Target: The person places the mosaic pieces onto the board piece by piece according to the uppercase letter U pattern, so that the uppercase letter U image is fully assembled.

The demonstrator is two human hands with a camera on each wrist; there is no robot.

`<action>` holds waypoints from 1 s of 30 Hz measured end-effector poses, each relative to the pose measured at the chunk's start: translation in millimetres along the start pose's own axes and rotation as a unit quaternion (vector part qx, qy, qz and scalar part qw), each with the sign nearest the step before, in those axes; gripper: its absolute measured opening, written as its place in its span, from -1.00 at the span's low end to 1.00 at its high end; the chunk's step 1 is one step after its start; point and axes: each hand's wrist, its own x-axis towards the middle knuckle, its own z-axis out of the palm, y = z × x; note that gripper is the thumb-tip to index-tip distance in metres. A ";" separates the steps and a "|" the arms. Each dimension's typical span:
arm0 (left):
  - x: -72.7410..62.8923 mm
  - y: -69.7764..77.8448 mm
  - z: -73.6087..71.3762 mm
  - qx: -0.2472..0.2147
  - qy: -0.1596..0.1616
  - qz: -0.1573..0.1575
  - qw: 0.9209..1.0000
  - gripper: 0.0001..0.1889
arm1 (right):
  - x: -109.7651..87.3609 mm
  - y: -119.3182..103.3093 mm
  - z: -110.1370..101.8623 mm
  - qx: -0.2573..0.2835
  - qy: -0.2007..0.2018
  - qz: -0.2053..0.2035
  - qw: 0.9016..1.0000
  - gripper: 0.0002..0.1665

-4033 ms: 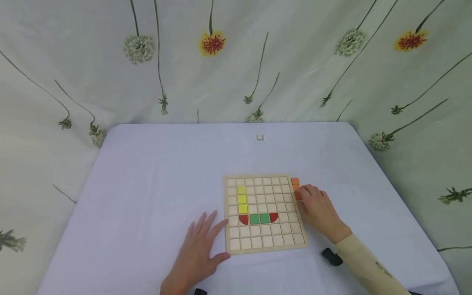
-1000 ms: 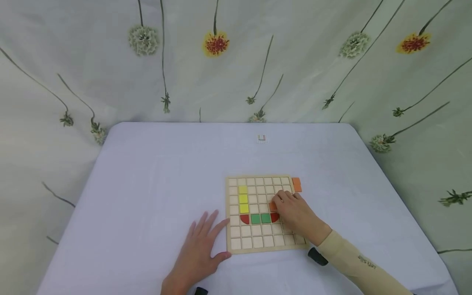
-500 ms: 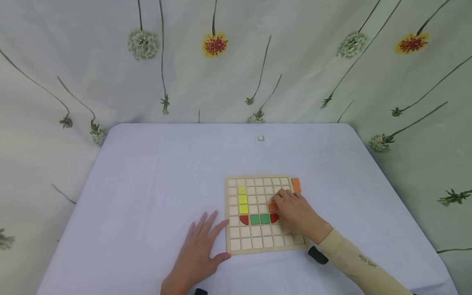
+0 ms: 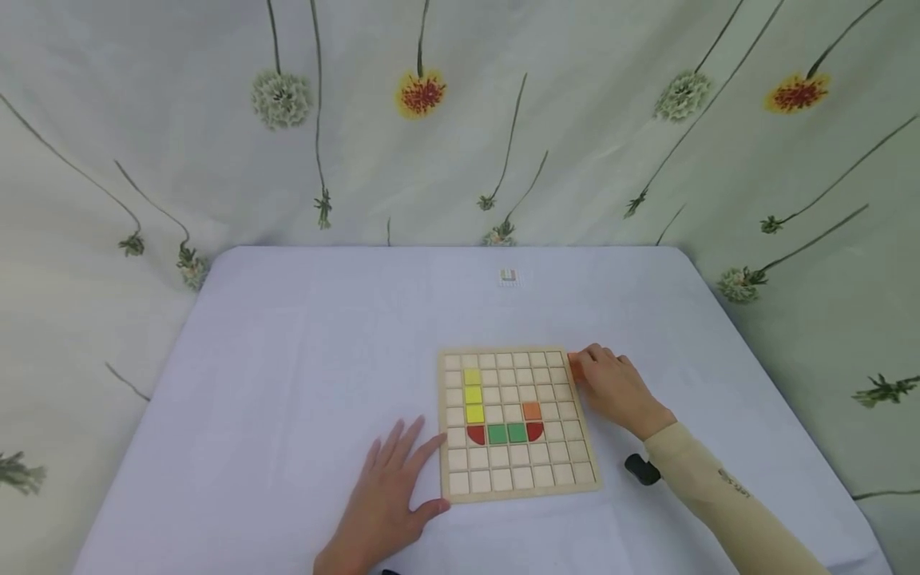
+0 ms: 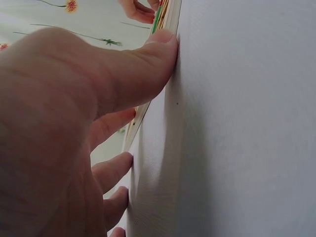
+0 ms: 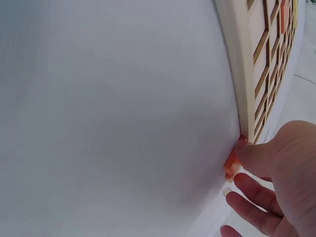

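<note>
A square wooden grid board (image 4: 525,493) lies on the table. In its cells sit a column of yellow tiles (image 4: 473,394), two green tiles (image 4: 497,434) between two red rounded tiles (image 4: 535,432), and one orange tile (image 4: 531,410) above the right red one. My left hand (image 4: 384,495) has its fingers spread, thumb and index tips touching the board's left edge. Beyond the board's right edge, my right hand (image 4: 620,393) pinches an orange tile (image 6: 232,162) on the cloth with thumb and fingertips. The fingers partly hide the orange pieces there.
A white cloth (image 4: 323,335) covers the table. Toward the far edge lies a small printed card (image 4: 509,277). A black object (image 4: 642,469) shows beside the right wrist. Flower-patterned fabric (image 4: 575,144) hangs behind the table.
My right hand set an orange tile into the cell above the right red tile, let go, then moved right to the orange tiles beside the board. My left hand stays put.
</note>
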 end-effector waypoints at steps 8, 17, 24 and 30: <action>-0.5 0.0 0.7 0.001 0.001 0.000 1.000 -0.13 | 1.3 5.1 4.2 -0.007 0.006 -0.005 1.000 -0.59; -0.1 -1.4 3.2 0.000 0.000 -0.003 1.000 -0.13 | -1.6 5.7 4.6 -0.011 0.005 -0.002 1.000 -0.70; 0.7 -0.1 1.7 0.001 -0.004 -0.007 1.000 -0.13 | -3.3 7.0 7.0 -0.028 0.021 -0.021 0.999 -0.73; 0.7 0.5 1.7 0.002 -0.006 -0.010 1.000 -0.12 | -3.0 3.6 3.1 -0.031 0.026 -0.030 0.999 -0.71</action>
